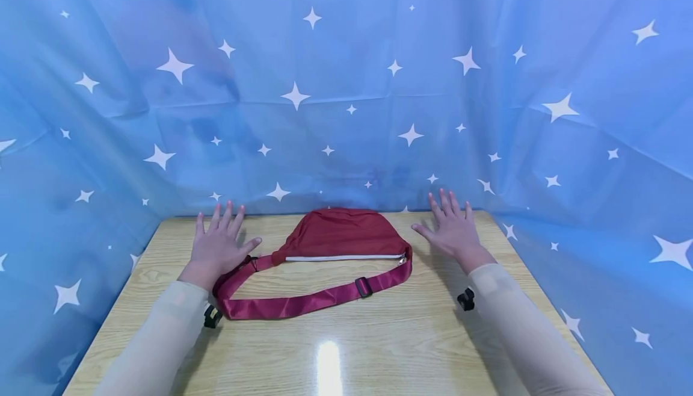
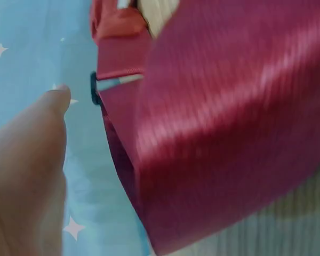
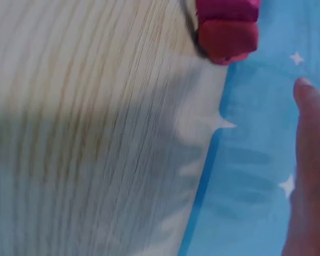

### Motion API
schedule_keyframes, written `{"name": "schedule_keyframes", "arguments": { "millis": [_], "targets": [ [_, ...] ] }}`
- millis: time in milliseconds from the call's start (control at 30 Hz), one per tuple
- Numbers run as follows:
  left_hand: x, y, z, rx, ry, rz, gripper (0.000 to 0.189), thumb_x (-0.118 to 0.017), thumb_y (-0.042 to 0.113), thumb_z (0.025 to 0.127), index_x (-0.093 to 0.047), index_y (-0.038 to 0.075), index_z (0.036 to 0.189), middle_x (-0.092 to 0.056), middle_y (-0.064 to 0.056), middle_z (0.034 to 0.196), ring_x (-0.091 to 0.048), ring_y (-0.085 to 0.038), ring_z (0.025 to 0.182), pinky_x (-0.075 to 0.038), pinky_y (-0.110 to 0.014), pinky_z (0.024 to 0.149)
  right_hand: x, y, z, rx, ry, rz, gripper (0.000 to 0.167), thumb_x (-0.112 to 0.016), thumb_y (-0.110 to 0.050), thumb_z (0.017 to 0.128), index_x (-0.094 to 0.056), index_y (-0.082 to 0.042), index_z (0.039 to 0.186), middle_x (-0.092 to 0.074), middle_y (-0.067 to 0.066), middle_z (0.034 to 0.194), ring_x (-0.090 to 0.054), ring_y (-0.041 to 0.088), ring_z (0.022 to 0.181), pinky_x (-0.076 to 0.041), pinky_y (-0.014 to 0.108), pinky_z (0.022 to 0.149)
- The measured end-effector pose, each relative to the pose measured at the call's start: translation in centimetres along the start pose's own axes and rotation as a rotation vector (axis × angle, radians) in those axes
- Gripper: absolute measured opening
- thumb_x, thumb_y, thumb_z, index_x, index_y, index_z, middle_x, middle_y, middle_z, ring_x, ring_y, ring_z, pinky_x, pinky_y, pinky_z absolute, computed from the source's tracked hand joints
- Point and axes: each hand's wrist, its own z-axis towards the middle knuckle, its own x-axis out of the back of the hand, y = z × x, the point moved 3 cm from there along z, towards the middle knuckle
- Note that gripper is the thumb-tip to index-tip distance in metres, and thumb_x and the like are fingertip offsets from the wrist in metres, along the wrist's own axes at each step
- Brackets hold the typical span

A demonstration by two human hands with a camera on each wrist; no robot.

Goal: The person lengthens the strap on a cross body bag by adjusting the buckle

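Note:
A dark red fanny pack [image 1: 343,233] lies on the wooden table [image 1: 379,348], its white-edged zipper facing the near side. Its shiny strap [image 1: 303,306] loops toward the viewer and carries a black slider buckle [image 1: 363,287]. To the left, my left hand [image 1: 216,248] is spread with straight fingers, its wrist over the strap's left bend. My right hand [image 1: 452,230] is spread too, a short way right of the bag. Neither hand holds anything. Close up in the left wrist view, the folded strap [image 2: 229,122] fills much of the frame beside the thumb [image 2: 26,144].
A blue curtain [image 1: 346,83] with white stars hangs behind the table and along both sides. Small black wrist devices [image 1: 465,299] sit under both forearms. A bright light reflection [image 1: 328,366] shows on the near tabletop.

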Motion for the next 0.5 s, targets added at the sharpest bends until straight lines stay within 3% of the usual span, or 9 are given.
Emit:
{"name": "schedule_keyframes", "arguments": {
  "millis": [233, 500],
  "targets": [
    [1.0, 3.4, -1.7, -0.141, 0.139, -0.107, 0.087, -0.064, 0.062, 0.106, -0.044, 0.003, 0.167, -0.043, -0.028, 0.168, -0.04, -0.052, 0.154, -0.03, -0.075, 0.12, 0.9, -3.5, -2.3, 0.189, 0.127, 0.233, 0.092, -0.073, -0.051, 0.104, -0.032, -0.006, 0.173, -0.034, 0.024, 0.175, -0.019, 0.049, 0.165, -0.011, 0.07, 0.13],
    [-0.1, 9.4, -3.9, -0.264, 0.053, -0.305, 0.071, -0.081, 0.054, 0.098, -0.065, 0.008, 0.15, -0.065, -0.012, 0.145, -0.062, -0.04, 0.135, -0.045, -0.066, 0.114, -0.2, -9.1, -5.6, 0.364, 0.094, 0.364, 0.086, -0.086, -0.044, 0.096, -0.052, -0.002, 0.162, -0.05, 0.022, 0.165, -0.043, 0.045, 0.154, -0.036, 0.067, 0.123]
  ]
}}
